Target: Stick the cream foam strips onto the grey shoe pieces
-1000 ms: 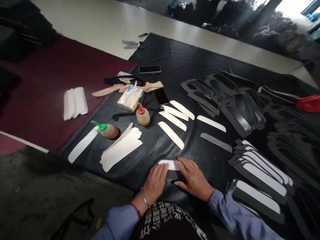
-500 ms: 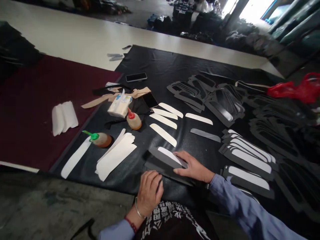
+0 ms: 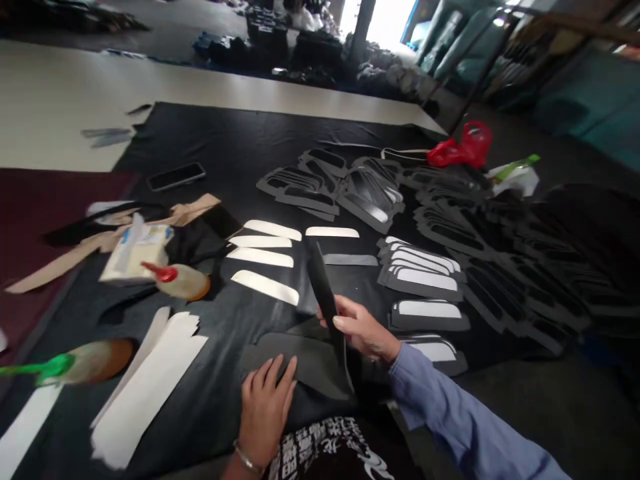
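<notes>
My right hand (image 3: pixel 357 327) is closed around a dark piece (image 3: pixel 323 287) and holds it up on edge, tilted, in front of me. Just left of it, my left hand (image 3: pixel 267 403) lies with fingers spread on dark grey flat pieces (image 3: pixel 300 360) on the black sheet. Beyond my hands are several cream strips (image 3: pixel 265 287) and one grey strip (image 3: pixel 350 259). To the right sit stacked dark pieces with white strips on them (image 3: pixel 427 283).
At the left are a red-tipped bottle (image 3: pixel 183 281), a green-tipped bottle (image 3: pixel 97 361), a tissue pack (image 3: pixel 137 253), a phone (image 3: pixel 176 177) and white pieces (image 3: pixel 145 387). More dark pieces (image 3: pixel 300 187) and a red bag (image 3: pixel 463 147) lie farther back.
The view has swung right. My right hand has raised a dark piece from lying flat to on edge. My left hand has opened from a curl onto the flat pieces.
</notes>
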`<state>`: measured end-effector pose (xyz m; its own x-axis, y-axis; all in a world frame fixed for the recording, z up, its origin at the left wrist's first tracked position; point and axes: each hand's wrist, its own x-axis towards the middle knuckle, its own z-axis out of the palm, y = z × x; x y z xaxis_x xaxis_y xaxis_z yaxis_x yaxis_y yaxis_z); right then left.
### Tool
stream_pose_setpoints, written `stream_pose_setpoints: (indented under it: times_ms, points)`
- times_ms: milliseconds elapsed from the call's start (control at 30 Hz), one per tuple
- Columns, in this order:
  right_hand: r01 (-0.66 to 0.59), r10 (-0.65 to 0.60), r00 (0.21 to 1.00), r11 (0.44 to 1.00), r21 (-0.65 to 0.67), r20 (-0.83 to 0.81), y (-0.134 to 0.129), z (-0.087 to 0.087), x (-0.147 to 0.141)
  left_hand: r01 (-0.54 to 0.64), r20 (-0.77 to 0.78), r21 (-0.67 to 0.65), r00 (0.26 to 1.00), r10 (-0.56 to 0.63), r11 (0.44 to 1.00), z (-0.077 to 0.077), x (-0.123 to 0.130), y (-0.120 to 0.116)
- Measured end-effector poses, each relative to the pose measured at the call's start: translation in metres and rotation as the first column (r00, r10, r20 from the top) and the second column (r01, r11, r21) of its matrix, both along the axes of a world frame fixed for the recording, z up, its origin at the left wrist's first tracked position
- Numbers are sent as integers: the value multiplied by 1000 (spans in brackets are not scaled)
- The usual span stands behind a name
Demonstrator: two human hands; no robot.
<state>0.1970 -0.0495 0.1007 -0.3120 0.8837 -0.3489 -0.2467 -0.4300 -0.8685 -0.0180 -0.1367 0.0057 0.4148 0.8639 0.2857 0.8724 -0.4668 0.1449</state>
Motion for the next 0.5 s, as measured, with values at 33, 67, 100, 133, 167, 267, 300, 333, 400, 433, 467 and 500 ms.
stream_pose_setpoints:
  times_ms: [33,67,100,133,167,267,300,333,400,433,467,500]
  points:
    - [70,-71,997,997,-14,-32,-1,4,6,15,-16,21,1000,-14,1000,-1,-1,1]
    - [143,-143,988,990,-20,-55,-1,7,15,31,-23,43,999,-30,999,-3,-1,2]
    - [209,-209,976,978,-13,-54,-3,9,25,38,-26,64,999,-37,997,-4,-2,3]
    - [259,-259,966,966,14,-21,-4,9,38,45,-29,79,999,-43,996,-5,-2,4]
    - [285,-289,956,956,65,49,-7,8,52,51,-35,90,998,-48,995,-6,-3,5]
    - [152,-276,839,946,286,468,-20,-1,106,53,-53,85,997,-48,995,-9,-5,6]
    - [52,-265,725,942,333,636,-27,-5,126,54,-50,83,998,-50,995,-10,-5,6]
    - [-51,-259,576,935,351,776,-34,-11,145,51,-40,86,998,-48,995,-10,-6,6]
    - [-238,-241,336,914,329,911,-48,-23,183,47,-9,100,999,-46,994,-9,-6,6]
    - [-324,-217,252,899,294,943,-54,-29,200,46,0,100,999,-46,994,-8,-5,6]
    - [-392,-196,179,885,252,964,-58,-34,213,41,1,87,999,-41,995,-6,-4,6]
    - [-445,-188,110,869,217,976,-58,-40,223,31,1,65,1000,-31,997,-4,-3,6]
